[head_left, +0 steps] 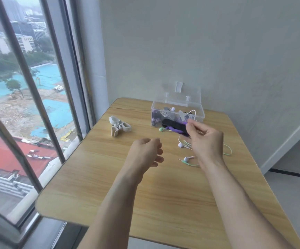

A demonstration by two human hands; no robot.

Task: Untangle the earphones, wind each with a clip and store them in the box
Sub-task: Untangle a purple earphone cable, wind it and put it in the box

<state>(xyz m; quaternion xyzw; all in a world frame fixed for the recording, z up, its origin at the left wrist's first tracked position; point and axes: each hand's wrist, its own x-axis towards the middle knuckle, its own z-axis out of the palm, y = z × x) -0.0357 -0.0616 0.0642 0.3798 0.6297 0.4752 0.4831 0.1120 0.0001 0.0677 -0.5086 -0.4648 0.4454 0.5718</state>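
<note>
On the table (98, 186), the open box (177, 112) with wound earphones inside sits at twelve o'clock, the clips (119, 126) at ten, and loose earphones (187, 155) lie just before the box, toward one.

Soft daylight from window (28, 105) at left; faint shadows; wide-angle bending at edges; slight blur.

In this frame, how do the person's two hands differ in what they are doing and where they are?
The right hand is raised just in front of the clear box, fingers pinching a purple earphone cable; the left hand holds nothing, its fingers loosely curled. The right hand is over the green earphones; the left hand is over bare table. Both are above the table.
</note>
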